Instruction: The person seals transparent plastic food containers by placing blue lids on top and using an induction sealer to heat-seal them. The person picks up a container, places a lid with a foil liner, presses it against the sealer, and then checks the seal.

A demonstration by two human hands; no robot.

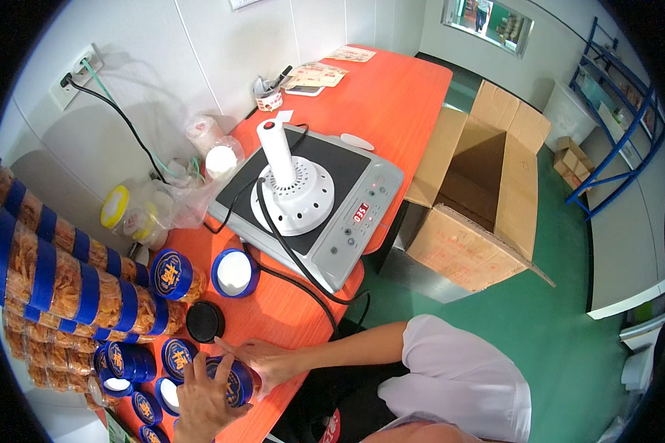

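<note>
My left hand [205,396] spreads its fingers over the blue lid [237,387] of a clear jar. Low on the jar's side, my right hand [266,360] grips its wall; the hands and lid hide most of the jar. Just beyond them stands a round black cap-like disc [205,322]. To the left lie blue lids with orange printing [178,357], some stacked and some turned up with white liners [170,396]. A lidded jar [172,275] of orange-brown dried food stands farther back, beside an upturned blue lid [234,273].
Tall stacks of filled jars [83,293] line the left wall. A white handheld induction sealer [292,194] sits on a grey induction cooker [332,221], its black cable [305,277] crossing the orange table [404,94]. An open cardboard box [476,183] stands on the right.
</note>
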